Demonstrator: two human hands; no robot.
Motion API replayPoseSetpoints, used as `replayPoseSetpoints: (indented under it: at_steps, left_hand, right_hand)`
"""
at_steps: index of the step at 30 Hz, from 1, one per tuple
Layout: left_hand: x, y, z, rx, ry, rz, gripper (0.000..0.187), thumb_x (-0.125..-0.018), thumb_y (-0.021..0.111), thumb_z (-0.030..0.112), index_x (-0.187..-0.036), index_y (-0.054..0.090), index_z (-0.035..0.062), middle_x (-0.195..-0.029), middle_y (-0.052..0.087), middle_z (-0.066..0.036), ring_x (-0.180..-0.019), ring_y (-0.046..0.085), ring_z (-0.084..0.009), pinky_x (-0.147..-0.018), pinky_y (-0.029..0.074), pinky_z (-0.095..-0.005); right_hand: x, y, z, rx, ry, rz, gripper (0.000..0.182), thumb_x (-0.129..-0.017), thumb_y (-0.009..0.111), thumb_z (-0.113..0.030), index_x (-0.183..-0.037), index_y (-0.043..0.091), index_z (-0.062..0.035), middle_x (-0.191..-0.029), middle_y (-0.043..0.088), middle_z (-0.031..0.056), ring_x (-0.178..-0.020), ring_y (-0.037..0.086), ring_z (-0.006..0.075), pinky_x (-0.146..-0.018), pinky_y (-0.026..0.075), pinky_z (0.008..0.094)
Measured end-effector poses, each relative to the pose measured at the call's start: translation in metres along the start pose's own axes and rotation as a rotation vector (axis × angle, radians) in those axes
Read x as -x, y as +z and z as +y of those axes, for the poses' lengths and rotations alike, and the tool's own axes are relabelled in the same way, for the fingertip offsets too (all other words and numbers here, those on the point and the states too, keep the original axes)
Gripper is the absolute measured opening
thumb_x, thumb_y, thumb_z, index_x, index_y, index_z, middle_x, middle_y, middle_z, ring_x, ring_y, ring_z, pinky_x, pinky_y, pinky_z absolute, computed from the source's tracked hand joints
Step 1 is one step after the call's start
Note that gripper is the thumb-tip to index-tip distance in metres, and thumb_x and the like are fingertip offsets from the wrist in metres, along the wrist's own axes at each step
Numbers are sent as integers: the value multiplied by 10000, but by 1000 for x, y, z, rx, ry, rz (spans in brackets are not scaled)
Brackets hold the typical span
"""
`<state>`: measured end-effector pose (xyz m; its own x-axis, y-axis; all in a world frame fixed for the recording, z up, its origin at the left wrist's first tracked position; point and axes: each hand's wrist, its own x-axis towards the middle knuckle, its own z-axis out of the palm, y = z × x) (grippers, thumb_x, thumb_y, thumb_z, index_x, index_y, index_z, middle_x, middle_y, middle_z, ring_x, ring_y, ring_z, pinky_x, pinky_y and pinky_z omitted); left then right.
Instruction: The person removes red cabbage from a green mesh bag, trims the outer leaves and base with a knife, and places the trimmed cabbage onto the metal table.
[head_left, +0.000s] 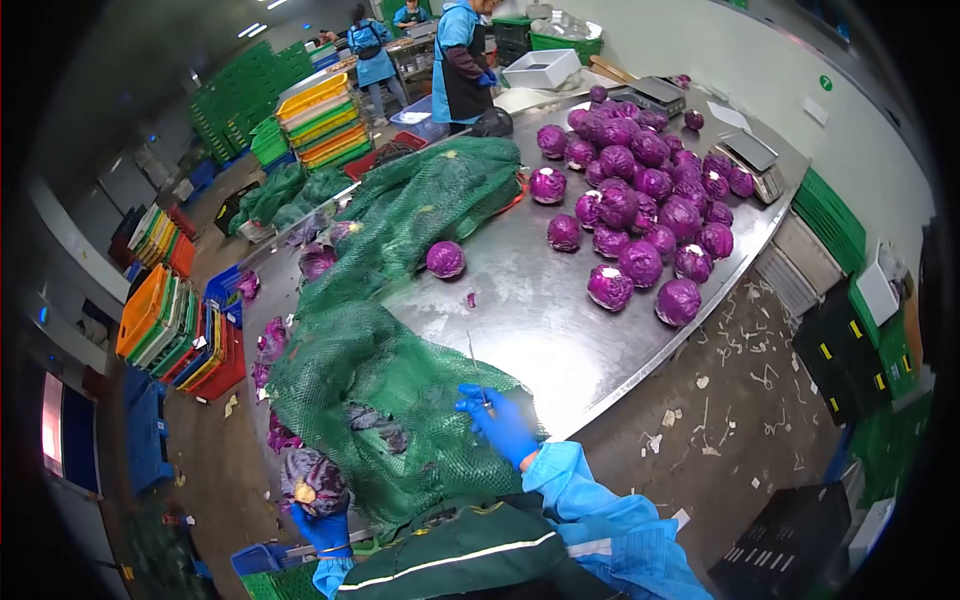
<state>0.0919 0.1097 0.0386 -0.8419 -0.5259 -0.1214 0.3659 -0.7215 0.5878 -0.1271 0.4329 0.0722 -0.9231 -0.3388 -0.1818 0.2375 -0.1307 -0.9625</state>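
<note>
My left hand [325, 532], in a blue glove, is closed around the underside of a red cabbage [312, 478] at the near left edge of the table. The cabbage still wears dark outer leaves, and its pale cut stem faces me. In my blue-gloved right hand [507, 430] is a knife [473, 352], its thin blade pointing away over the steel table [440, 315]. Beneath that hand spreads a green mesh sack [350, 350], with some dark loose leaves [378, 425] showing at it. One trimmed purple cabbage [445, 260] sits beside the sack.
Many trimmed cabbages [640, 200] are heaped at the table's far right, near two scales [750, 160]. Purple leaves [272, 340] lie along the left edge. Stacked crates [185, 330] stand left. Scraps litter the floor at right. A co-worker [460, 60] stands at the far end.
</note>
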Motion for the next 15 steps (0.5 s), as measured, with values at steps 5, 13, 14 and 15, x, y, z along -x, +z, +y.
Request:
replayPoseSetpoints:
  at_steps: [5,13,14,15]
  left_hand:
    - [-1,-22,5,-391,9,-23,808,-735,667,306,-1397,291,34,-1368,390,-150,-1223,427,-300,-1053,321,-427]
    - [-6,8,40,-821,74,-243,1106,-485,856,334,-1380,290,16,-1325,421,-136,-1218,426,-272,-1042,336,-391]
    - [-5,3,45,-808,74,-237,1106,-485,856,334,-1380,290,16,-1325,421,-136,-1218,426,-272,-1042,336,-391]
    - [-6,-1,50,-787,82,-242,1126,-480,861,359,-1383,284,14,-1332,413,-136,-1222,422,-273,-1044,333,-391]
  right_hand:
    - [28,52,-20,-41,-120,-187,345,-928,538,-186,-1241,511,-44,-1051,641,67,-779,579,78,-619,457,207]
    - [40,182,28,18,120,-366,459,-901,578,-233,-1330,450,-131,-1166,587,2,-696,543,74,-569,450,206]
    - [41,196,37,11,280,-370,484,-897,583,-262,-1344,438,-145,-1127,599,11,-657,526,71,-556,439,205]
    - [42,208,48,24,365,-391,382,-905,554,-360,-1191,553,-107,-883,616,24,-590,493,73,-516,410,220]
